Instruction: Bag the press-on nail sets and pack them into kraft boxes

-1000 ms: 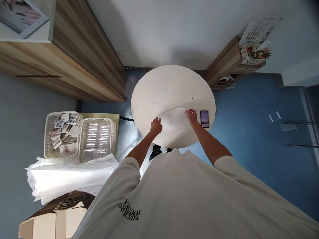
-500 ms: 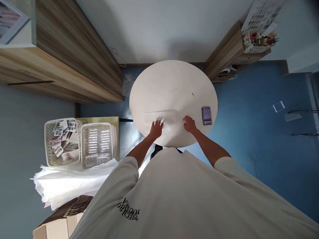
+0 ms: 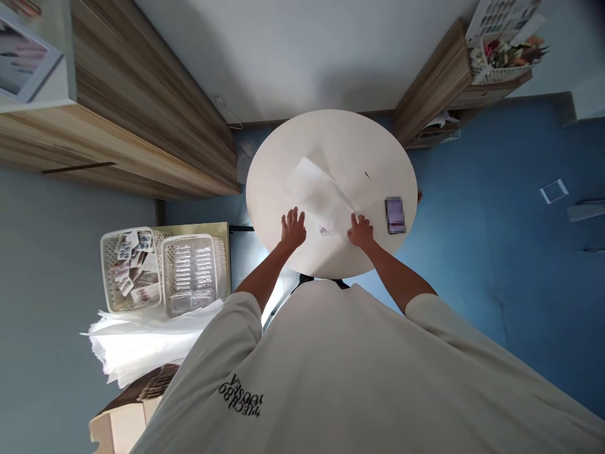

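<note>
A thin white sheet (image 3: 317, 184) is tilted up over the round white table (image 3: 278, 151), its far-left corner raised. My right hand (image 3: 361, 231) has curled fingers closed at the sheet's near-right corner. To the left, my left hand (image 3: 293, 228) is open with its fingers spread, just below the sheet's left side; whether it touches the sheet cannot be told. Between both hands lies a small clear packet (image 3: 324, 231) with tiny contents too small to name.
A phone (image 3: 395, 215) lies on the table's right side. At the left stand two white baskets, one with cards (image 3: 135, 265), the other with clear plastic boxes (image 3: 191, 271). White sheets (image 3: 137, 343) lie below them. A wooden cabinet (image 3: 165, 120) rises at the far left.
The sheet first lay nearly flat under both hands and now swings up toward the far left. The small packet under it has come into view. My left hand has let go of the sheet and spread its fingers.
</note>
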The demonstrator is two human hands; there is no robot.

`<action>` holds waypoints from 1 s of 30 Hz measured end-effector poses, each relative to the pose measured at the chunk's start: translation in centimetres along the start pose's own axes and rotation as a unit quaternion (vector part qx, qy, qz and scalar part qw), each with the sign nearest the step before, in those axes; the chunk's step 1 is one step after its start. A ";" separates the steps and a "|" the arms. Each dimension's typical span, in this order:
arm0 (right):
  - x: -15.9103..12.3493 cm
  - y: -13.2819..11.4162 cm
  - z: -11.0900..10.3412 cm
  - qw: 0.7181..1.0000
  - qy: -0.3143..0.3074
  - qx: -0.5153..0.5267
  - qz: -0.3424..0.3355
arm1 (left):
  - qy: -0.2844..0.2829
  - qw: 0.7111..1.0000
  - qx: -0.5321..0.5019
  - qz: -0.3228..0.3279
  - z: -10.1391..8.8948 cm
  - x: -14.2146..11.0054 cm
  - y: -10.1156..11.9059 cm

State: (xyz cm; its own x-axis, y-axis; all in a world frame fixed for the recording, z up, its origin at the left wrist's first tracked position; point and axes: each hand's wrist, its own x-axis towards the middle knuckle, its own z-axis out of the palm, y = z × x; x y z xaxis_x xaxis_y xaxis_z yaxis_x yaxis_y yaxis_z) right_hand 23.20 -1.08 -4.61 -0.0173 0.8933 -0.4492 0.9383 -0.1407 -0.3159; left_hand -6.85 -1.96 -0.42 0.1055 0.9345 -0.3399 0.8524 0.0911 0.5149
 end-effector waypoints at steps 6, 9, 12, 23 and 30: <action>0.5 -0.8 0.0 0.999 -0.009 -0.003 0.050 | -0.047 0.996 0.078 0.022 1.9 -0.7 0.9; -0.5 -0.5 -0.8 0.998 -0.023 -0.046 0.028 | -0.079 0.987 0.130 0.048 3.6 -0.3 2.2; -1.9 0.5 -1.7 0.992 -0.047 -0.112 -0.029 | -0.094 0.979 0.167 0.074 5.2 0.5 3.7; -4.2 1.9 -2.1 0.979 -0.098 -0.168 -0.058 | -0.046 0.974 0.199 0.097 5.6 0.3 2.0; -4.3 -1.0 0.4 0.978 -0.113 -0.133 -0.117 | 0.016 0.987 0.159 -0.004 2.3 -1.4 -0.5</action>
State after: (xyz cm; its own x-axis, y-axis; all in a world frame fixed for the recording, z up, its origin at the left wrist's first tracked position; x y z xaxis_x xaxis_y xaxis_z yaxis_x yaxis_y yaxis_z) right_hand 22.21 -4.93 -2.71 -0.2893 0.7666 -0.5733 0.9558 0.1984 -0.2170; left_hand -6.26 -4.12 -2.01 0.0863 0.9451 -0.3151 0.9713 -0.0095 0.2377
